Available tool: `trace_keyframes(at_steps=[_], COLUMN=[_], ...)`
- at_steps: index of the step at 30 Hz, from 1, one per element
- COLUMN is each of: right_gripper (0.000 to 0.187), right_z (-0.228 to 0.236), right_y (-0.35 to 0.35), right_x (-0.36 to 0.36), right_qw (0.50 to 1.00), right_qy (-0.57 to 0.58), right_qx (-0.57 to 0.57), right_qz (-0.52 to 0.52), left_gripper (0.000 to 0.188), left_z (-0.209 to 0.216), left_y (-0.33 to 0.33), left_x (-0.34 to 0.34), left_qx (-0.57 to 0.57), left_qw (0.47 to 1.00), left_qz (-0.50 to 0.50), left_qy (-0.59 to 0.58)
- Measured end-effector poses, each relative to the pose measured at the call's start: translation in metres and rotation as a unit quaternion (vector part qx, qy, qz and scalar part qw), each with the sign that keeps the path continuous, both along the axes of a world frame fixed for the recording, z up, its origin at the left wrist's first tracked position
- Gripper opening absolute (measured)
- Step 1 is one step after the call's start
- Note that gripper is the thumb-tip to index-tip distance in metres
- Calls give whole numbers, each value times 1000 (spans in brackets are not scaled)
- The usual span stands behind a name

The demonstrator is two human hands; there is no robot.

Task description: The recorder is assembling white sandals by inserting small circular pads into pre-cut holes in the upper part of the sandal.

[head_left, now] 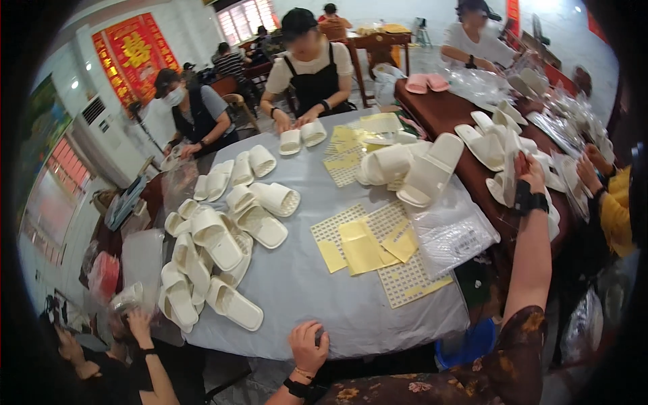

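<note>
My right hand [531, 174] reaches out to the brown-covered table on the right. Its fingers are closed on a white slipper [511, 152] among a heap of others. My left hand [309, 347] rests at the near edge of the grey-covered table [304, 283], fingers curled round a small dark thing I cannot make out. Left of it lies a pile of cream slippers [217, 239], some overlapping. Sheets of small stickers [406, 278] and yellow backing paper [363, 248] lie mid-table. Beside them are a pack of clear plastic bags [459, 233] and more slippers [432, 172].
Across the table a person's hands [297, 123] touch a pair of slippers [290, 140]. Another person's hands [590, 169] are close to my right arm. Pink slippers [427, 82] sit on the brown table [432, 111]. A blue bin [466, 345] stands below the table edge.
</note>
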State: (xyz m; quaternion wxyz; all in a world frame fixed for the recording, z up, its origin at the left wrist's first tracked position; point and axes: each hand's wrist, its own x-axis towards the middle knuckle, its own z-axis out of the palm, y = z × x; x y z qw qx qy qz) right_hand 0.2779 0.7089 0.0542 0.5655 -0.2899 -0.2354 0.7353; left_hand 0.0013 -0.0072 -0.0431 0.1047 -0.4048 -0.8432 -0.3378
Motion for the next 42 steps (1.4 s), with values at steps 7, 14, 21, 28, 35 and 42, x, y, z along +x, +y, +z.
trace_keyframes(at_steps=[7,14,21,28,35,42], right_gripper=[13,14,25,56,59,38], right_z=[-5,46,133,101,27,-35], right_y=[10,-11,-161,-422,-546,-518], right_x=[14,25,-25,-122,-194,-183], right_qw=[999,987,948,929,852,749], right_qy=[44,94,149,124,-27,-437], right_qx=[-13,119,191,106,-11,406], right_qz=[4,46,205,333,522,287], left_gripper=[21,20,25,41,52,65], left_z=[3,1,2,29,35,2], left_y=[-1,1,0,-9,-17,-40], left_x=[7,9,0,2,-9,-29], left_qx=[10,15,32,99,133,142], left_qw=[1000,1000,999,988,967,954], left_qz=[-3,-6,-22,-57,-20,92], left_qy=[-3,-10,-22,-108,-217,-247])
